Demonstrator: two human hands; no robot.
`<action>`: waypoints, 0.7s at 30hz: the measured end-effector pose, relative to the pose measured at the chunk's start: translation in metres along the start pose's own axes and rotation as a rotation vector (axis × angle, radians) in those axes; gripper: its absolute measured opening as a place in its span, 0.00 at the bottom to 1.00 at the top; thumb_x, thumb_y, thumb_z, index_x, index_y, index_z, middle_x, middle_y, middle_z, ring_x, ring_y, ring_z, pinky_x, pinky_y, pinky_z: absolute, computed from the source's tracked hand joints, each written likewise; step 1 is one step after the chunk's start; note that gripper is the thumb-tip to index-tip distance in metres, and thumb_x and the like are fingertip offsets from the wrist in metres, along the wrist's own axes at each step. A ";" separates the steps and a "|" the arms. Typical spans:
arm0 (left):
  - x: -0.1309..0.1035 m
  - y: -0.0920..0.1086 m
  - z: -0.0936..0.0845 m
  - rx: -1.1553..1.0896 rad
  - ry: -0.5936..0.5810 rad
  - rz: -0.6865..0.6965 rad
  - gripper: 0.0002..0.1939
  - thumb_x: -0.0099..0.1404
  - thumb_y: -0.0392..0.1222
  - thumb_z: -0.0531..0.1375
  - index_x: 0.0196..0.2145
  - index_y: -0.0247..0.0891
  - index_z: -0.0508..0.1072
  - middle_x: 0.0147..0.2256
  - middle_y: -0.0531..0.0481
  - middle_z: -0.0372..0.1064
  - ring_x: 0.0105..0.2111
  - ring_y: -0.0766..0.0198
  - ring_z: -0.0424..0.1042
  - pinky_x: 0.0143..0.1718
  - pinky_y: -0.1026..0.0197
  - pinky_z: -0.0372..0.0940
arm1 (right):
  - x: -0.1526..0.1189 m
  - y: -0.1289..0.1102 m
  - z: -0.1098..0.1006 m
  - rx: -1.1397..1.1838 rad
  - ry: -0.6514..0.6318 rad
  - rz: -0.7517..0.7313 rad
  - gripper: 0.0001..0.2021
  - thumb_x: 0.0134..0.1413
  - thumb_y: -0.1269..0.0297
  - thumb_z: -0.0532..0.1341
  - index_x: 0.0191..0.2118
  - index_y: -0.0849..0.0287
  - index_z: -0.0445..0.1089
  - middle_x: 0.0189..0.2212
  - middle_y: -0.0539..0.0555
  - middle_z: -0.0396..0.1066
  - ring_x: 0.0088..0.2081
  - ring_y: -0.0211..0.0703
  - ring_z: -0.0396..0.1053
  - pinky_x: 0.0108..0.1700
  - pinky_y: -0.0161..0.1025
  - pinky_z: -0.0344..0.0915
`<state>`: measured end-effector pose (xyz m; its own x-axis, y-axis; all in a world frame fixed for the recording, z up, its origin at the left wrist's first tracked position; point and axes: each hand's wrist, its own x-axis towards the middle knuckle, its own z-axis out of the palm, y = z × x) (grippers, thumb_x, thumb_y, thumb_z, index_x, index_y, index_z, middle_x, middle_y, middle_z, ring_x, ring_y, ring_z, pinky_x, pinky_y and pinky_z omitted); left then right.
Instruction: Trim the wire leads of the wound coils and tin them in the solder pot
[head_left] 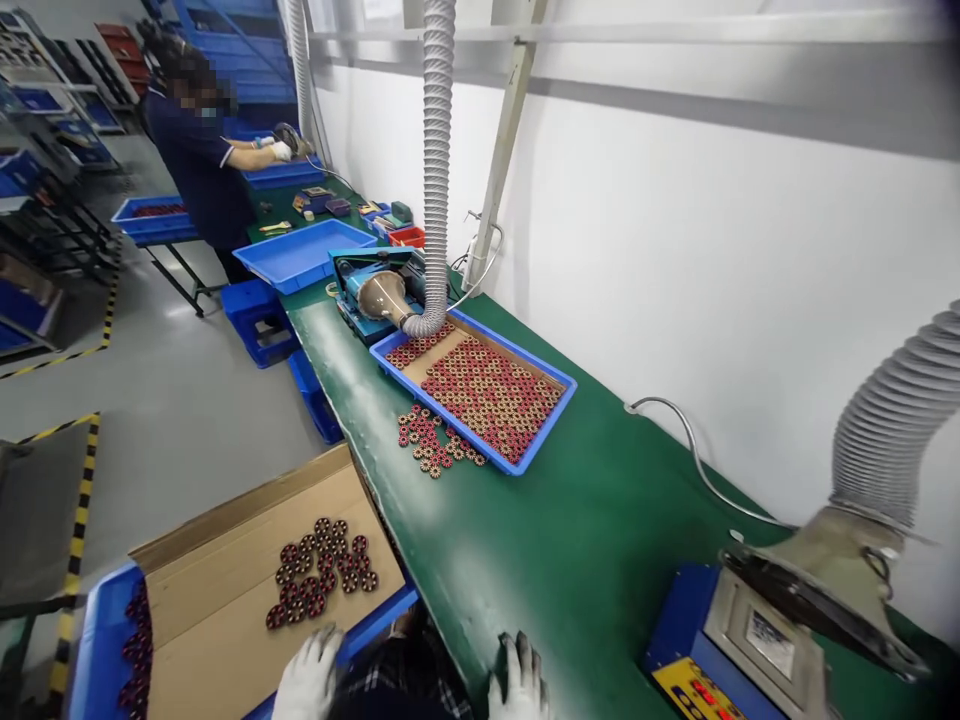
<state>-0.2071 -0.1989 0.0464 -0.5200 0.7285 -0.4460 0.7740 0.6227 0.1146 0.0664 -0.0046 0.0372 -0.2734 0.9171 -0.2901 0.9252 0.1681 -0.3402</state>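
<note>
My left hand [307, 676], in a white glove, is at the near edge of a cardboard sheet [202, 610] lying over a blue tray [101, 640]. Its fingers point forward, and nothing shows in them. On that cardboard lies a cluster of dark round slotted parts [322, 565] with red in them. My right hand [520, 682], gloved too, lies with fingers spread on the green tabletop [540, 560] near its front edge. It holds nothing. Further along the table, a blue tray [525, 462] contains rows of small red and gold toothed rings, with loose rings [435, 450] beside it.
A blue machine [750, 640] with a yellow panel stands at right under a grey duct [877, 450]. Beyond the ring tray are another ducted machine [375, 290] and a blue tray [307, 255]. A co-worker [195, 160] stands at the table's far end. Blue stools [259, 320] are alongside.
</note>
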 end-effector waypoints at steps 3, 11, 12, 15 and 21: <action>-0.003 0.012 -0.009 -0.008 -0.066 -0.127 0.20 0.60 0.32 0.46 0.48 0.38 0.67 0.49 0.44 0.65 0.48 0.57 0.65 0.49 0.57 0.60 | 0.004 0.000 -0.003 -0.109 0.006 -0.069 0.25 0.50 0.66 0.50 0.56 0.57 0.58 0.59 0.57 0.52 0.60 0.55 0.47 0.58 0.52 0.49; -0.016 0.048 0.002 -0.090 -0.188 -0.346 0.18 0.61 0.41 0.49 0.48 0.38 0.66 0.56 0.41 0.54 0.44 0.59 0.69 0.45 0.61 0.62 | 0.027 0.041 -0.015 -0.157 -0.052 -0.357 0.24 0.55 0.57 0.48 0.58 0.54 0.56 0.60 0.53 0.50 0.61 0.51 0.44 0.60 0.51 0.44; -0.021 0.050 0.005 -0.101 -0.192 -0.365 0.19 0.60 0.40 0.49 0.49 0.38 0.65 0.57 0.41 0.51 0.44 0.59 0.69 0.45 0.61 0.61 | 0.031 0.047 -0.016 -0.156 -0.069 -0.401 0.24 0.55 0.57 0.48 0.58 0.52 0.56 0.60 0.52 0.50 0.61 0.51 0.45 0.60 0.51 0.44; -0.036 0.052 0.008 -0.159 -0.212 -0.421 0.17 0.60 0.41 0.49 0.47 0.41 0.66 0.59 0.44 0.47 0.44 0.58 0.68 0.45 0.59 0.61 | 0.041 0.058 -0.016 -0.176 -0.087 -0.466 0.23 0.55 0.56 0.48 0.57 0.48 0.57 0.60 0.50 0.51 0.61 0.51 0.46 0.60 0.52 0.44; -0.060 0.039 0.018 -0.321 -0.275 -0.585 0.17 0.60 0.44 0.55 0.47 0.38 0.67 0.55 0.41 0.56 0.49 0.53 0.64 0.49 0.52 0.59 | 0.060 0.053 -0.012 -0.255 -0.001 -0.481 0.24 0.54 0.57 0.45 0.55 0.52 0.61 0.58 0.54 0.55 0.60 0.56 0.48 0.58 0.54 0.46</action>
<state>-0.1392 -0.2240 0.0616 -0.6746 0.1779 -0.7164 0.2302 0.9728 0.0248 0.1019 0.0631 0.0126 -0.6814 0.7152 -0.1558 0.7304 0.6508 -0.2071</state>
